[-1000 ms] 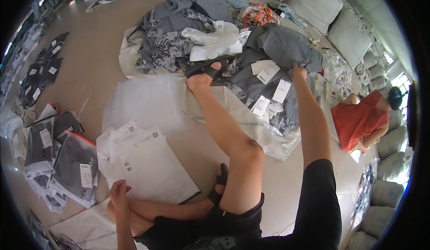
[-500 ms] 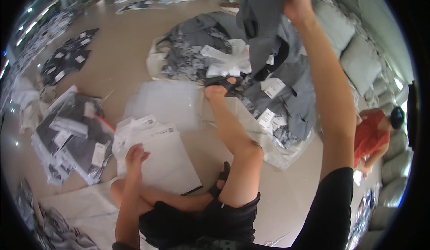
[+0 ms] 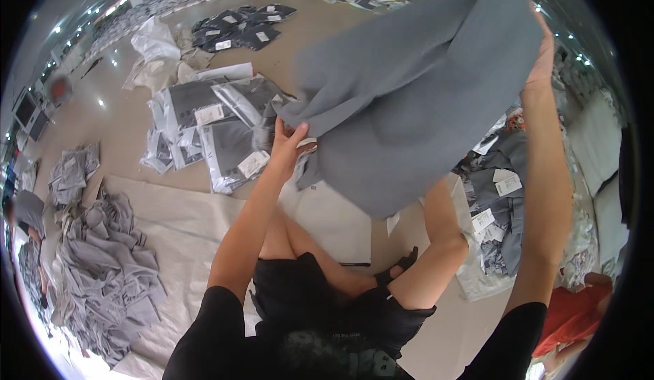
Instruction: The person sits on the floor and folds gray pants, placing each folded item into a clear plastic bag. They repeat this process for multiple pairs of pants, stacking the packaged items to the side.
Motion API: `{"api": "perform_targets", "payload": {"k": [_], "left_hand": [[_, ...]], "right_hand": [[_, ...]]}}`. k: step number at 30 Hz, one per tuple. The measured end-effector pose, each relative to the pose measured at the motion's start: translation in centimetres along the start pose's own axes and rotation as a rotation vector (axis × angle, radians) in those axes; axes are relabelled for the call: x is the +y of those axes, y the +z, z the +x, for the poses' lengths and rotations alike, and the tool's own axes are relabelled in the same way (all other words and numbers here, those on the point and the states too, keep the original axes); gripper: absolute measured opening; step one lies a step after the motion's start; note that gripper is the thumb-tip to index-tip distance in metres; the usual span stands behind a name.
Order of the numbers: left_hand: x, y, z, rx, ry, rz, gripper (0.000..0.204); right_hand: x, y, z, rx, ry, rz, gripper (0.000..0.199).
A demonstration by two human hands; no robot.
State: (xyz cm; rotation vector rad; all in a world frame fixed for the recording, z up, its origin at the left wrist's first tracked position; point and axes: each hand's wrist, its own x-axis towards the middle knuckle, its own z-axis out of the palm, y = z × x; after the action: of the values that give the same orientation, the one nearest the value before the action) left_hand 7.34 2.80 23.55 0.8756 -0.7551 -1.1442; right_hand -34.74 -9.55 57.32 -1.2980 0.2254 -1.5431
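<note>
A large grey cloth garment is spread in the air before me. My left hand is closed on its left edge, thumb on top. My right hand is raised at its upper right edge, the fingers partly hidden behind the cloth. Under the garment a white flat stack lies between my legs, partly covered from view. Beyond my left hand lie grey garments in clear plastic bags with white labels. To the right, dark grey garments with white tags lie in a heap.
Loose grey garments are piled at the left on an off-white sheet. Dark tagged garments lie farther back. A person in red is at the lower right, another person at the left rim. Pale sacks line the right.
My left hand has risen from beside the white stack and taken hold of the grey garment. The garment, drawn away from the heap, is now spread between both hands. The view has turned left.
</note>
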Motion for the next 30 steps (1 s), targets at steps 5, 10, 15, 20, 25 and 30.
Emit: {"api": "perform_targets", "payload": {"k": [5,10,15,20,25,30], "left_hand": [[-0.8,-3.7,-5.3,0.054,0.174,0.362,0.011],[-5.8,-4.4,-16.9,-0.567,0.430,1.082,0.011],[-3.9,-9.8,-12.2,-0.080,0.134,1.330,0.018],[-8.1,-11.1,-3.9,-0.018,0.497,1.667,0.035],[-14.1,-14.9,-3.5,-0.385,0.063,1.803,0.034],[-9.6,-3.7,-11.4,-0.777,-0.084,1.008,0.021]], "right_hand": [[12.8,-9.0,-3.5,0.288,0.567,-0.526,0.038],[25.2,-26.5,-19.2,-0.136,0.513,-1.437,0.033],[34.6,-12.0,-32.7,-0.139,0.822,-0.874,0.041],[39.6,0.4,-33.7,0.072,0.701,-1.019,0.088],[45.3,8.7,-33.4,-0.254,0.848,-1.397,0.076],[45.0,-1.3,-32.8,-0.306,0.570,-1.124,0.028]]}}
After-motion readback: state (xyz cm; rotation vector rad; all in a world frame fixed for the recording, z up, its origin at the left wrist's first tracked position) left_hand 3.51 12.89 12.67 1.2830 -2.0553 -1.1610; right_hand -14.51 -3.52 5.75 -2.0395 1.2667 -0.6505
